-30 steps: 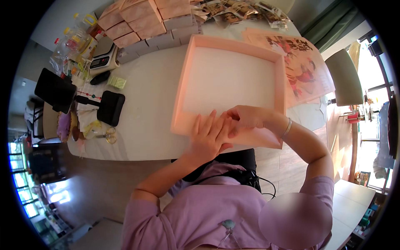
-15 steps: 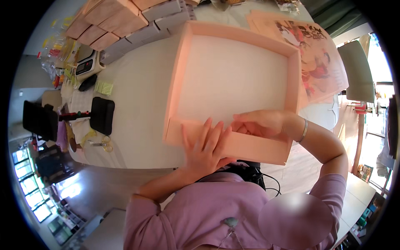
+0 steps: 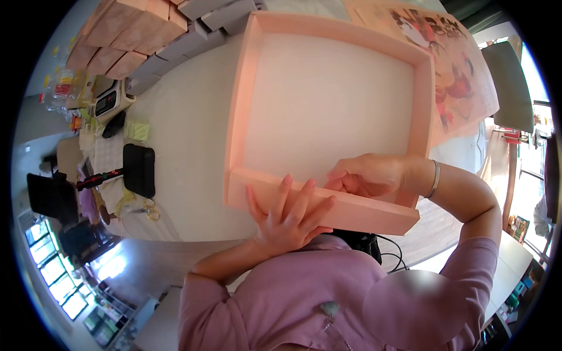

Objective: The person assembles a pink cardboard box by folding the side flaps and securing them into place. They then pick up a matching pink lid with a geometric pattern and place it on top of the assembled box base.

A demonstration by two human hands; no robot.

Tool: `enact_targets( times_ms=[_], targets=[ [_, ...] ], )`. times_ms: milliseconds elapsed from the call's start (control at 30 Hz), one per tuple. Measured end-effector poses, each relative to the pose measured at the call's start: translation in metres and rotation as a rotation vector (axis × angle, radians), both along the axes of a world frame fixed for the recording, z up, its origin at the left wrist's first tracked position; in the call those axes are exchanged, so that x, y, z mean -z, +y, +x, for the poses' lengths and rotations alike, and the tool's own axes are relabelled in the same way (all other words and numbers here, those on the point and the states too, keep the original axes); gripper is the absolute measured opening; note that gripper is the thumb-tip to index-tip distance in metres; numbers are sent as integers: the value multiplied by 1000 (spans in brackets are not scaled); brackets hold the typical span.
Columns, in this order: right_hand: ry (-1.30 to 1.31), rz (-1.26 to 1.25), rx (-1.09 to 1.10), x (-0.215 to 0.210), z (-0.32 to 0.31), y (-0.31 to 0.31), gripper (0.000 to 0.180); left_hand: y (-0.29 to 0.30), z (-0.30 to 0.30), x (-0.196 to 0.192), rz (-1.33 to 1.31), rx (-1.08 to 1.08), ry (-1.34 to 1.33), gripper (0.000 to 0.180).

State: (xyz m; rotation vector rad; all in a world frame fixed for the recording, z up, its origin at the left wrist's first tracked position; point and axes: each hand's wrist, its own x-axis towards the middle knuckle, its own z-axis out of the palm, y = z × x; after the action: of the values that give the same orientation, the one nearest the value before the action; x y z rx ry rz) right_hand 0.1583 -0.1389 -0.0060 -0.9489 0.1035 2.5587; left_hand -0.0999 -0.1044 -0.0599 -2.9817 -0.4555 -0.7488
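Note:
A large, shallow peach-pink cardboard box [image 3: 328, 23] lies at the table's front edge, its pale inside facing up. Whether that pale area is a box bottom or the table I cannot tell. My left hand [image 3: 287, 219] rests against the outer face of the near wall, fingers spread and pointing up over it. From the right, my right hand [image 3: 369, 174] reaches inside the box, just behind the near wall. Its fingers are curled together, with their tips partly hidden by the wall. At its right end, the near wall stands slightly apart from the side wall.
Printed pink sheets [image 3: 453, 76] lie right of the box. Stacked pink and grey boxes [image 3: 129, 29] stand at the back left. Along the left are a white device with a dark display [image 3: 111, 104], a green pad [image 3: 137, 130], a black stand [image 3: 139, 169] and scissors [image 3: 151, 210].
The view has shifted slightly, and the box appears nearer and larger. My left hand's fingers have spread wider on the near wall. My right hand stays curled inside the box.

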Motion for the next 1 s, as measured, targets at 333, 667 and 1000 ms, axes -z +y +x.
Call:
enact_targets(
  times_ms=[333,667,1000],
  targets=[
    [-144,344,-218,31,6,-1,34,3,4,-9,-51,-5,113,64],
    [-447,668,-285,22,-8,-7,19,4,12,2,10,-55,16,65],
    [-521,599,-477,8,-10,12,26,2,12,3,20,-63,12,65]
  ],
)
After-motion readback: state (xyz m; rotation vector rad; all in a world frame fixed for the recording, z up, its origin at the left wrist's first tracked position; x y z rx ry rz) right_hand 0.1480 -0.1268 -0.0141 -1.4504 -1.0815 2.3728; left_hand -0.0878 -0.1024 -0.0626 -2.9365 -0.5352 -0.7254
